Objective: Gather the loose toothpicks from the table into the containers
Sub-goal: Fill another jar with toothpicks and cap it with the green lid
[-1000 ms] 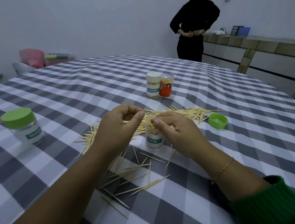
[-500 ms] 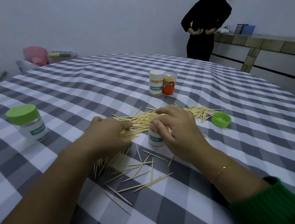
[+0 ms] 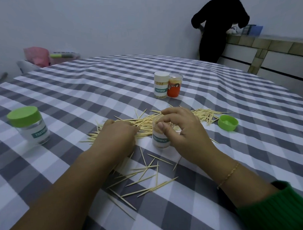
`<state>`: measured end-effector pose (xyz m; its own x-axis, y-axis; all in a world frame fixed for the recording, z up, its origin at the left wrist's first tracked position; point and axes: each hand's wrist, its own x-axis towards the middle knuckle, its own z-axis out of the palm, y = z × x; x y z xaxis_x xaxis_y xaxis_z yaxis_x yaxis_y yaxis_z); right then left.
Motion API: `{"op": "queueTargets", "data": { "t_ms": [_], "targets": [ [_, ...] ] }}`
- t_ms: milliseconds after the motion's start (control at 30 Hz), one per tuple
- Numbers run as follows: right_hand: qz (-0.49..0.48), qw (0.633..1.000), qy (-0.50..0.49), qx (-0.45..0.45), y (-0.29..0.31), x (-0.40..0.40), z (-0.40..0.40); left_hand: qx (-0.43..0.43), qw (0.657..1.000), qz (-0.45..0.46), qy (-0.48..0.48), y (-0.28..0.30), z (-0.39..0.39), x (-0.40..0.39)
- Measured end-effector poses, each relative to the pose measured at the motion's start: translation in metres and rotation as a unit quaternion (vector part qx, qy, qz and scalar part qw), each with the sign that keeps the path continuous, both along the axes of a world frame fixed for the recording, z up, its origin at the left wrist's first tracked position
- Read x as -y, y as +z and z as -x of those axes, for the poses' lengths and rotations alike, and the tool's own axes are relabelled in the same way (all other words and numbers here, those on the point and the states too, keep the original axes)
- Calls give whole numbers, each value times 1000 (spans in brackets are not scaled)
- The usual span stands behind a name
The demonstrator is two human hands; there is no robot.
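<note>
At table (image 3: 219,164) centre: right hand (image 3: 184,130) grips open toothpick jar (image 3: 160,138), upright. Left hand (image 3: 117,135) curled down on loose toothpicks (image 3: 144,123) beside jar; grip on them unclear. More scattered nearer. Green lid (image 3: 228,122) right.

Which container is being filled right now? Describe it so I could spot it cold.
On the checked tablecloth, find the toothpick pile mid-table. At its near edge stands a small clear jar labelled TOOTHPICK, gripped by the right hand. Unlike the other three containers, it has no lid on.
</note>
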<state>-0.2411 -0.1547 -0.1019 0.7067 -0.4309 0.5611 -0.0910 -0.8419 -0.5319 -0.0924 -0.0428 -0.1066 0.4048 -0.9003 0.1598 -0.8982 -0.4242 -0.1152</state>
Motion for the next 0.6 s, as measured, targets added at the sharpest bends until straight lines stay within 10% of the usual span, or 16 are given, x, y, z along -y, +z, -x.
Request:
{"op": "queueTargets", "data": {
  "t_ms": [600],
  "targets": [
    [-163,976,29,-145,7,-4,5,42,998,39,16,-7,10,7]
  ]
}}
